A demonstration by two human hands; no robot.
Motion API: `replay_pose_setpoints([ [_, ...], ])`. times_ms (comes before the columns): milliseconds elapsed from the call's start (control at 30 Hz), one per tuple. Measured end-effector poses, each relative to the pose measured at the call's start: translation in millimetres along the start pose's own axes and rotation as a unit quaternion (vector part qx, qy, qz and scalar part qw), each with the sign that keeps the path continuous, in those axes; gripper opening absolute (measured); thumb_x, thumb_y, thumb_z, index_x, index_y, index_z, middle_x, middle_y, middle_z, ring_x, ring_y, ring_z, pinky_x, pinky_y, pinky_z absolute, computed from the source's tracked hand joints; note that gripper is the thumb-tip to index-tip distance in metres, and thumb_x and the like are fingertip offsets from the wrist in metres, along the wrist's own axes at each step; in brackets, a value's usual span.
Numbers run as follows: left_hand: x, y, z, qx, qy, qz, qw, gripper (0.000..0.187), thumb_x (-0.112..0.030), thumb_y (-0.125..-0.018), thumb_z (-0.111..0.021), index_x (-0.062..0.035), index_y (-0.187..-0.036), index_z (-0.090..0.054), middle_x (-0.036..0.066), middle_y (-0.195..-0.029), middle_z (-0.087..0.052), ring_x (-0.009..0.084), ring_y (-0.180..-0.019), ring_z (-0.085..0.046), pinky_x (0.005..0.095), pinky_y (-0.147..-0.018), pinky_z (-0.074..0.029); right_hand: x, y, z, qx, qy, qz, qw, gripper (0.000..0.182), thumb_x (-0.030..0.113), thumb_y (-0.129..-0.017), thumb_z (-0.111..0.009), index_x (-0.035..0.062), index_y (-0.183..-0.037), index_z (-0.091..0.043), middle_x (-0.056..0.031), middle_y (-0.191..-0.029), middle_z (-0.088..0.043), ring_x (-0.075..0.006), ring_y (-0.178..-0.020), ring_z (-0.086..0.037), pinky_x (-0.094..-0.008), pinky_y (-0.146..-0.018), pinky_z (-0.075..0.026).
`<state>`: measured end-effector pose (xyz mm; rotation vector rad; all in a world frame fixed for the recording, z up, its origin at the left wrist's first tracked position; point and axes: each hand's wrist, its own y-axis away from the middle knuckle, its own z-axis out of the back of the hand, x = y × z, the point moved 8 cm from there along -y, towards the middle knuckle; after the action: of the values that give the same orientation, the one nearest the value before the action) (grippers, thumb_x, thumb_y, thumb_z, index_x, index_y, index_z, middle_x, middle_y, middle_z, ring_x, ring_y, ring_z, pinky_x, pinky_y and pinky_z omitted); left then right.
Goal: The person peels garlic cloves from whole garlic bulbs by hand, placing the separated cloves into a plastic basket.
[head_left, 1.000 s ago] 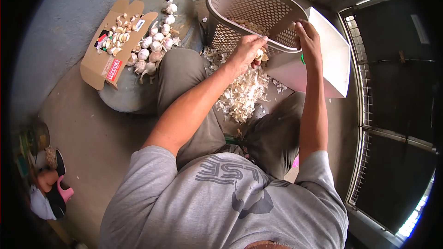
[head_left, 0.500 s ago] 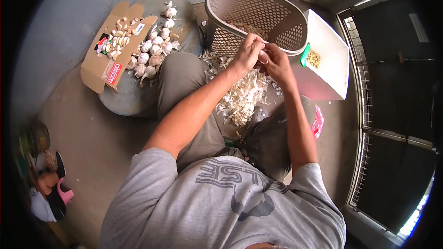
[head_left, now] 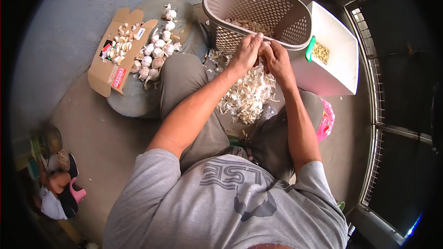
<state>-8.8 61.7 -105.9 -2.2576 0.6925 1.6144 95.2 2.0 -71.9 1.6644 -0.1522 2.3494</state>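
My left hand (head_left: 245, 56) and my right hand (head_left: 278, 63) meet in front of the rim of a tall brown mesh basket (head_left: 220, 33). Fingers and thumbs on both are pinched together at the tips. Whatever they hold is small and hidden by the fingers. Below them a heap of dry garlic peel (head_left: 247, 97) lies on the floor between my legs. More pale pieces (head_left: 251, 25) lie inside the basket. To the left, whole garlic bulbs (head_left: 158, 51) rest on a round grey surface, beside loose garlic cloves (head_left: 122, 46) on an opened cardboard box (head_left: 102, 73).
A white box (head_left: 340, 55) with peeled cloves (head_left: 320, 54) inside stands right of the basket, a green handle (head_left: 310, 49) at its rim. A pink plastic bag (head_left: 326, 121) lies by my right knee. Assorted items (head_left: 59, 186) sit at the far left.
The view has shifted slightly, so the box and bulbs appear a little further right. My hands stay together at the basket rim, with small changes in the fingers.
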Motion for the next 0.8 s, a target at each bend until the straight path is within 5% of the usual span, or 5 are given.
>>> replay_pose_setpoints([
  [67, -0.7, 1.3, 2.7, -0.009, 0.034, 0.032, 0.999, 0.044, -0.049, -0.108, -0.046, -0.0093, -0.092, -0.057, -0.003, -0.071, -0.056, 0.0072, -0.051, -0.051, 0.0238, -0.041, -0.041, 5.2, -1.8, -2.5, 0.007, 0.001, -0.022, 1.000, 0.034, 0.030, -0.107, -0.056, -0.0029, -0.102, -0.060, -0.0041, -0.074, -0.062, -0.0088, -0.063, -0.054, -0.0275, -0.055, -0.045],
  [200, -0.1, 0.8, 7.6, -0.011, 0.070, 0.041, 0.997, 0.047, -0.052, -0.107, -0.048, -0.0096, -0.090, -0.058, -0.001, -0.069, -0.057, 0.0084, -0.048, -0.052, 0.0239, -0.039, -0.041, 35.3, 9.3, -2.8, -0.039, -0.035, 0.098, 0.994, 0.029, 0.024, -0.103, -0.064, -0.0041, -0.112, -0.060, -0.0062, -0.082, -0.066, -0.0096, -0.065, -0.055, -0.0283, -0.060, -0.047],
  [300, 2.4, 0.7, 9.4, 0.000, 0.071, 0.054, 0.996, 0.049, -0.054, -0.106, -0.049, -0.0093, -0.090, -0.060, 0.000, -0.070, -0.059, 0.0092, -0.049, -0.054, 0.0233, -0.040, -0.045, 47.7, 14.3, -7.3, 0.024, 0.102, 0.107, 0.989, 0.026, 0.019, -0.099, -0.069, -0.0024, -0.111, -0.061, -0.0064, -0.081, -0.067, -0.0097, -0.066, -0.055, -0.0284, -0.062, -0.047],
  [567, 4.9, -11.3, 9.5, -0.029, 0.070, 0.002, 0.997, 0.048, -0.053, -0.105, -0.051, -0.0092, -0.088, -0.062, -0.003, -0.077, -0.059, 0.0075, -0.057, -0.057, 0.0247, -0.044, -0.047, 31.4, 8.7, -8.0, -0.009, -0.014, 0.118, 0.993, 0.030, 0.014, -0.093, -0.076, -0.0024, -0.112, -0.061, -0.0039, -0.090, -0.066, -0.0073, -0.074, -0.055, -0.0265, -0.063, -0.047],
  [800, 9.1, 8.0, 4.9, -0.038, 0.179, 0.162, 0.970, 0.037, -0.037, -0.106, -0.051, -0.0086, -0.086, -0.062, -0.002, -0.063, -0.054, 0.0117, -0.045, -0.051, 0.0277, -0.038, -0.042, 24.5, 7.8, -8.7, 0.040, -0.135, 0.054, 0.989, 0.015, 0.006, -0.098, -0.068, -0.0038, -0.109, -0.062, -0.0064, -0.089, -0.069, -0.0086, -0.073, -0.062, -0.0241, -0.062, -0.051],
])
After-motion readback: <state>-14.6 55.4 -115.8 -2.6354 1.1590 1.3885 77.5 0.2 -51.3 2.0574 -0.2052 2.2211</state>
